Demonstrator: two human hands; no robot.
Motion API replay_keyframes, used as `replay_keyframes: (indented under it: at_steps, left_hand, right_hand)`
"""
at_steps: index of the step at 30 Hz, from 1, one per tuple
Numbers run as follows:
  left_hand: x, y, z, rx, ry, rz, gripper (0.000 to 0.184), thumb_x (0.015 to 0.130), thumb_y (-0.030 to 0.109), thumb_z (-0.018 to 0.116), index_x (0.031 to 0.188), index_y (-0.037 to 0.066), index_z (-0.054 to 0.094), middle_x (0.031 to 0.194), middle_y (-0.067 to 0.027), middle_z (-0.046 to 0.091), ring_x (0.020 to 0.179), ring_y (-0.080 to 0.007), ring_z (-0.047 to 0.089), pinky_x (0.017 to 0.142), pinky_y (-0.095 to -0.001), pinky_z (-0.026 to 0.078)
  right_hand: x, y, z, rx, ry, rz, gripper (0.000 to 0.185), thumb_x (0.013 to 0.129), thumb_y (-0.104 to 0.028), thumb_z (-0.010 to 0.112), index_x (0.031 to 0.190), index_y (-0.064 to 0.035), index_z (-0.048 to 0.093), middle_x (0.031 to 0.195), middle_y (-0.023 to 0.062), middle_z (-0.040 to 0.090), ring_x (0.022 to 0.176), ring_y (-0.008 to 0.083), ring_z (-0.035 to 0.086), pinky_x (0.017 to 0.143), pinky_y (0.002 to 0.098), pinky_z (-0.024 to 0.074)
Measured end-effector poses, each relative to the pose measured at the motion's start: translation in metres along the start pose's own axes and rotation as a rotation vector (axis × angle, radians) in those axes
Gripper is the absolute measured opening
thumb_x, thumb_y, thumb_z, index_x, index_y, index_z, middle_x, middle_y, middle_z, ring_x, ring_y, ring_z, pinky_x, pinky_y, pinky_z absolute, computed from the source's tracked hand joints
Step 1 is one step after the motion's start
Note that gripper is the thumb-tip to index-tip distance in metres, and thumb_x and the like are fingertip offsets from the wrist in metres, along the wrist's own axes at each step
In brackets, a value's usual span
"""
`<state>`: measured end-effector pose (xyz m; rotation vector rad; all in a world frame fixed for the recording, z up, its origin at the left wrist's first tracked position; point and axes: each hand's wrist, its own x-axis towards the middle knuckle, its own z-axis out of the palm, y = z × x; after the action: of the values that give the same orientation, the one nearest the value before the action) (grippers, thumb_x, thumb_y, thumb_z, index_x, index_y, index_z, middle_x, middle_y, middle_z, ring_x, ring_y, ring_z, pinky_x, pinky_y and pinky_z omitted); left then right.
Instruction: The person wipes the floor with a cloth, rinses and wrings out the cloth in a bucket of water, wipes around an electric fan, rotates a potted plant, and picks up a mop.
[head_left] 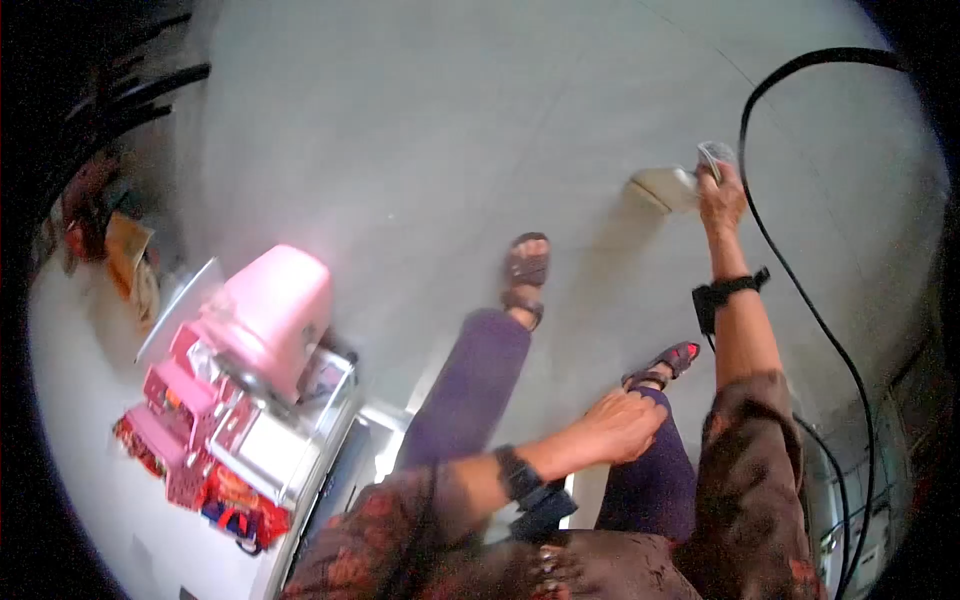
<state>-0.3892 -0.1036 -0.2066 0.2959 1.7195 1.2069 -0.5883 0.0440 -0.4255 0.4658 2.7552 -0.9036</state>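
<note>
My right hand [722,202] is stretched out over the grey floor, its fingers wrapped round a pale object with a clear or greyish end [715,156]. A beige, box-shaped piece [664,190] sticks out to the left of the fingers; blur hides its exact kind and whether both parts are one thing. My left hand [625,425] rests on my right knee, fingers curled in, and nothing shows in it. Dark bands with small black devices sit on both wrists.
Left of my legs, a pink bin [275,305] stands among pink baskets [180,400] and a white tray [268,450] on a white surface. A black cable [790,270] loops down the right side. My sandalled feet [527,270] are on the floor.
</note>
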Motion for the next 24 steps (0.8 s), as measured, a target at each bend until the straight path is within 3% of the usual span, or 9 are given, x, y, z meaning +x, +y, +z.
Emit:
replay_keyframes:
  at_steps: [3, 5, 6, 7, 9, 10, 13, 19, 24]
  left_hand:
    - [0.004, -0.011, 0.010, -0.009, -0.012, -0.020, 0.018, 0.072, 0.015, 0.059, 0.083, 0.001, 0.058, 0.082, -0.0199, 0.061, 0.083, -0.0370, 0.059, 0.070, -0.0481, 0.047]
    - [0.010, -0.016, 0.010, 0.038, -0.055, -0.045, 0.019, 0.072, 0.019, 0.058, 0.082, 0.002, 0.059, 0.081, -0.0195, 0.062, 0.081, -0.0364, 0.060, 0.070, -0.0478, 0.047]
    - [0.014, -0.017, 0.010, 0.122, -0.161, -0.096, 0.020, 0.072, 0.019, 0.057, 0.084, 0.003, 0.059, 0.082, -0.0186, 0.063, 0.081, -0.0356, 0.061, 0.070, -0.0468, 0.048]
    - [0.016, -0.019, 0.010, 0.122, -0.154, -0.104, 0.020, 0.072, 0.019, 0.057, 0.084, 0.003, 0.059, 0.082, -0.0186, 0.063, 0.081, -0.0356, 0.061, 0.070, -0.0468, 0.048]
    - [0.018, -0.024, 0.017, 0.131, -0.113, -0.115, 0.019, 0.070, 0.019, 0.059, 0.082, 0.004, 0.061, 0.080, -0.0178, 0.063, 0.081, -0.0343, 0.062, 0.068, -0.0446, 0.049]
    - [0.022, -0.028, 0.018, 0.148, -0.144, -0.140, 0.019, 0.068, 0.019, 0.060, 0.081, 0.005, 0.062, 0.079, -0.0160, 0.064, 0.080, -0.0320, 0.063, 0.064, -0.0430, 0.050]
    - [0.008, -0.014, -0.019, 0.046, -0.279, -0.356, 0.024, 0.068, 0.020, 0.061, 0.088, 0.007, 0.062, 0.081, -0.0150, 0.064, 0.077, -0.0327, 0.062, 0.062, -0.0439, 0.049]
    - [-0.064, -0.015, -0.036, 0.047, 0.146, -0.147, 0.028, 0.072, 0.020, 0.058, 0.096, 0.004, 0.061, 0.082, -0.0175, 0.062, 0.080, -0.0375, 0.059, 0.070, -0.0483, 0.046]
    - [-0.098, -0.052, -0.058, 0.011, 0.100, -0.221, 0.033, 0.073, 0.019, 0.057, 0.102, 0.003, 0.059, 0.087, -0.0196, 0.061, 0.084, -0.0370, 0.058, 0.074, -0.0475, 0.046]
  right_hand:
    - [-0.035, -0.025, -0.015, 0.003, -0.089, -0.010, 0.025, 0.077, -0.028, 0.058, 0.089, -0.0071, 0.063, 0.084, 0.0141, 0.064, 0.080, 0.0276, 0.061, 0.073, 0.0350, 0.0453]
    - [-0.044, -0.033, -0.015, 0.280, -0.096, -0.006, 0.026, 0.075, -0.026, 0.057, 0.091, -0.0062, 0.063, 0.086, 0.0137, 0.064, 0.080, 0.0262, 0.060, 0.074, 0.0336, 0.0454]
    - [-0.051, -0.048, -0.021, 0.318, -0.164, 0.026, 0.030, 0.080, -0.022, 0.057, 0.100, -0.0003, 0.060, 0.081, 0.0068, 0.064, 0.078, 0.0140, 0.058, 0.070, 0.0264, 0.0458]
    - [-0.055, -0.030, -0.007, 0.191, -0.095, -0.117, 0.028, 0.079, -0.019, 0.055, 0.100, -0.0011, 0.060, 0.081, 0.0076, 0.064, 0.076, 0.0144, 0.059, 0.068, 0.0271, 0.0464]
    - [-0.074, -0.061, -0.016, 0.319, -0.199, -0.013, 0.028, 0.078, -0.016, 0.054, 0.101, -0.0015, 0.060, 0.081, 0.0083, 0.064, 0.074, 0.0144, 0.059, 0.068, 0.0275, 0.0471]
    - [-0.075, -0.060, -0.014, 0.258, -0.244, -0.122, 0.024, 0.076, -0.012, 0.052, 0.097, -0.0056, 0.060, 0.087, 0.0140, 0.060, 0.080, 0.0275, 0.059, 0.072, 0.0340, 0.0464]
    - [-0.090, -0.087, -0.016, 0.324, -0.273, -0.171, 0.023, 0.076, -0.009, 0.051, 0.098, -0.0059, 0.059, 0.087, 0.0131, 0.060, 0.079, 0.0276, 0.059, 0.071, 0.0345, 0.0465]
    - [-0.125, -0.156, 0.008, 0.306, -0.421, -0.393, 0.021, 0.078, -0.010, 0.057, 0.099, -0.0088, 0.058, 0.088, 0.0135, 0.056, 0.078, 0.0316, 0.057, 0.068, 0.0369, 0.0463]
    - [-0.159, -0.211, 0.073, 0.300, -0.525, -0.540, 0.023, 0.078, -0.013, 0.059, 0.101, -0.0118, 0.056, 0.092, 0.0123, 0.054, 0.083, 0.0344, 0.056, 0.068, 0.0406, 0.0458]
